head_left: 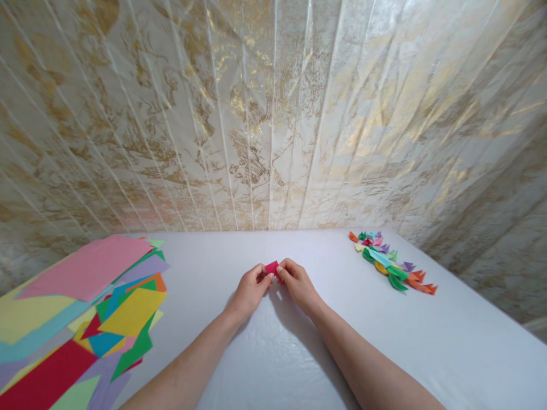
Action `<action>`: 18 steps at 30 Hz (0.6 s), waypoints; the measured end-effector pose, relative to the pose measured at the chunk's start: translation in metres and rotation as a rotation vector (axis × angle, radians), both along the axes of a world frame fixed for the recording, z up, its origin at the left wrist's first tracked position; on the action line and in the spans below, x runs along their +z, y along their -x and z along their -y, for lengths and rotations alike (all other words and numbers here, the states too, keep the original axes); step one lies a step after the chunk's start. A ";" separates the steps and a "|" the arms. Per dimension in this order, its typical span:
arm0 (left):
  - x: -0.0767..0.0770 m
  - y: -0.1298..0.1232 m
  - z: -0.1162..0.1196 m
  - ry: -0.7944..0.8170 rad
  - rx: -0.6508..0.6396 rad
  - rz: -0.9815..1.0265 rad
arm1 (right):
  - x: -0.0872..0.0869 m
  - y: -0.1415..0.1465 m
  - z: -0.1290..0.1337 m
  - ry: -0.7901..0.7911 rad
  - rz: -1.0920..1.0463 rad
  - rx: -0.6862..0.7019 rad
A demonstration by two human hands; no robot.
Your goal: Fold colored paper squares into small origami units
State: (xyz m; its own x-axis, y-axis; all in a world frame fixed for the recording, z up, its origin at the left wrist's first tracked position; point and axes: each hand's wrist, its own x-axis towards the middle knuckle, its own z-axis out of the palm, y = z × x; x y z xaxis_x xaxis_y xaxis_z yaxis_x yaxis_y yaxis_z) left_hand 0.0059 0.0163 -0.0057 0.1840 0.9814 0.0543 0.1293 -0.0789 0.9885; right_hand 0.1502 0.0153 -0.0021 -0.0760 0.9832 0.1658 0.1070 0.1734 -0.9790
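A small red piece of folded paper (272, 267) is held just above the middle of the white table, between both hands. My left hand (253, 287) pinches its left side, thumb in front. At the right side, my right hand (296, 280) grips it between thumb and fingers. The fingertips cover its edges, so the exact shape of the fold cannot be made out.
Loose sheets of coloured paper, with a pink sheet (92, 267) and a yellow square (135, 311) on top, spread over the left of the white table (205, 256). Several small folded paper figures (387, 262) lie at the back right. A gold-patterned curtain (256, 114) hangs behind.
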 end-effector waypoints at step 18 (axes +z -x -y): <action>-0.001 0.000 -0.001 0.016 -0.007 0.074 | -0.003 0.004 0.001 -0.011 -0.107 -0.028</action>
State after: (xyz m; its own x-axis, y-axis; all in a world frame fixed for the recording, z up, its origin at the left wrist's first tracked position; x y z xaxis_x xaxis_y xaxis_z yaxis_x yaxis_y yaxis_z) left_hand 0.0056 0.0168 -0.0070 0.1868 0.9810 0.0519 0.0556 -0.0633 0.9964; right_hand 0.1466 0.0146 -0.0049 -0.0297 0.9828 0.1820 0.0071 0.1823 -0.9832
